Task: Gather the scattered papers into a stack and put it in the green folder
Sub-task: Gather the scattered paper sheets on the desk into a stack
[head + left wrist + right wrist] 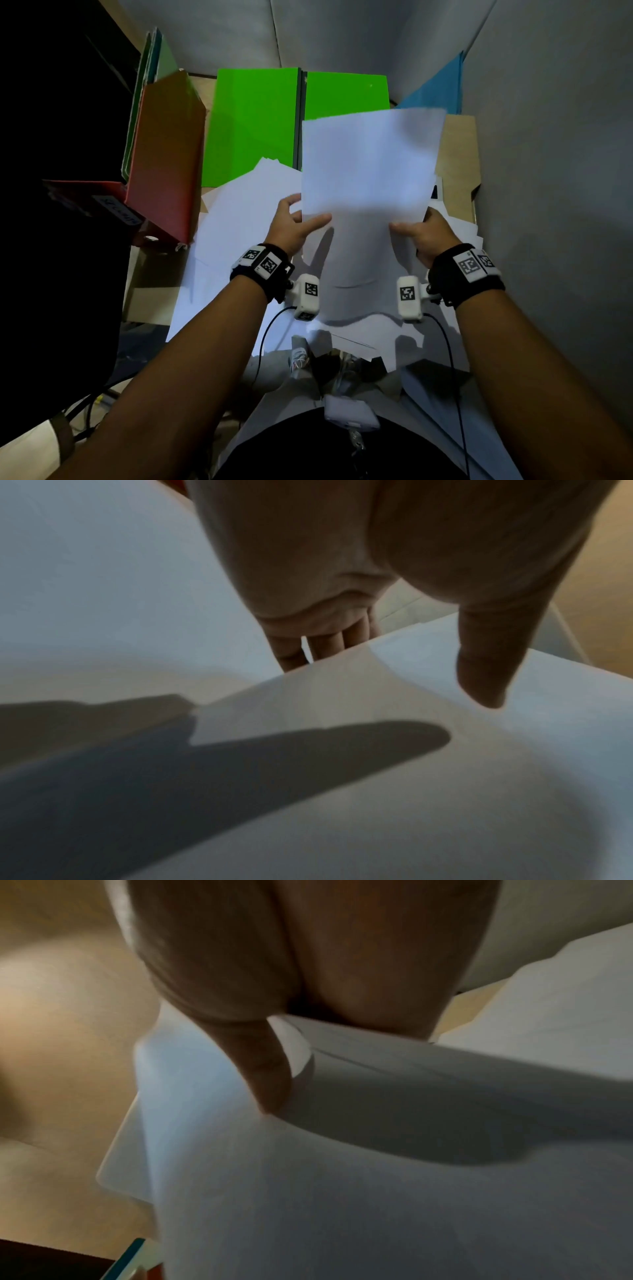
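Both forearms reach up from the bottom of the head frame, wrists level at mid-frame. My left hand [295, 224] pinches the left edge of the white paper sheets [368, 192]: thumb lies flat on top pointing right, fingers go underneath. Left wrist view confirms: thumb [486, 666] pressed on the top sheet, fingers [322, 645] tucked below the edge. My right hand [423, 234] mirrors it on the right edge, thumb on top pointing left; right wrist view shows the thumb [263, 1074] pressing the paper, the other fingers hidden behind it. So both hands are gripping the held sheets, lifted and tilted up away from me at frame centre.

More loose white papers [236, 233] lie scattered on the light wooden desk [459, 161] beneath, centre to lower centre. The bright green open folder [253, 126] lies flat at upper centre, its right half partly behind the held sheets. A red-orange binder [164, 154] stands at upper left; a blue folder [438, 85] leans at upper right.
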### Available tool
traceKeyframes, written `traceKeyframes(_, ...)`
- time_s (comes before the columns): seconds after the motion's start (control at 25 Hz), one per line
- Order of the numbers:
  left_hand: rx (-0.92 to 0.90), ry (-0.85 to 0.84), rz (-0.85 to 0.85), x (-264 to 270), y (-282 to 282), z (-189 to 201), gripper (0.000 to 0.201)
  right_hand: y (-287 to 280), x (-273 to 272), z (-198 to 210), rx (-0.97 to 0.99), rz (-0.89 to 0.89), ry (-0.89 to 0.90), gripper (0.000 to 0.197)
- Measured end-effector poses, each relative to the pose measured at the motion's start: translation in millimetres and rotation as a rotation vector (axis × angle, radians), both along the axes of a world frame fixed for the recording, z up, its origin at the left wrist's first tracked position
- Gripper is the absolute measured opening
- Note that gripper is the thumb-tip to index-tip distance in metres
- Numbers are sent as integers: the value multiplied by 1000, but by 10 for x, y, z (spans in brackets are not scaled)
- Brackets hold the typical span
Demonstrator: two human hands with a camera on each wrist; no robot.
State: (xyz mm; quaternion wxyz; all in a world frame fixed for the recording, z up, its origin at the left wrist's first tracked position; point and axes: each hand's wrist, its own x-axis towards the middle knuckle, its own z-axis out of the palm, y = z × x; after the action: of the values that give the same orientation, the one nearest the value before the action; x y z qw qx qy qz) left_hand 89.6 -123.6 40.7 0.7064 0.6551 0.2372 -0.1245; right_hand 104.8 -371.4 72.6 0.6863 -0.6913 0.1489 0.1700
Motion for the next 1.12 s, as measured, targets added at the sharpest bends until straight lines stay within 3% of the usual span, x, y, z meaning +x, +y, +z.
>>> traceKeyframes(0.16,120,-248,125,104,-119,301,28,58,57,-2,64,-113,-80,26)
traceKeyframes(0.24,134,-298,172,77,-137,379,22,87,12,-31,68,-179,-125,33)
traceKeyframes(0.32,81,-333,179,29,-136,430,22,109,-29,-35,28,-203,-203,39)
traceKeyframes(0.44,48,-368,188,-54,-177,464,32,136,-78,33,-18,-207,-260,27)
traceKeyframes(0.68,-7,-381,218,-213,-158,459,24,181,-231,117,-62,-207,-291,21)
traceKeyframes(0.8,-5,-345,220,-183,-166,478,27,191,-267,73,-59,-259,-268,37)
traceKeyframes(0.96,-67,-265,188,-223,-140,324,44,188,-333,-170,-97,-148,-149,66)
traceKeyframes(1.04,-27,-263,144,-241,-138,230,43,231,-315,-237,-149,-132,-120,65)
traceKeyframes(1.12,5,-236,117,-198,-157,213,42,238,-238,-293,-225,-148,-121,52)
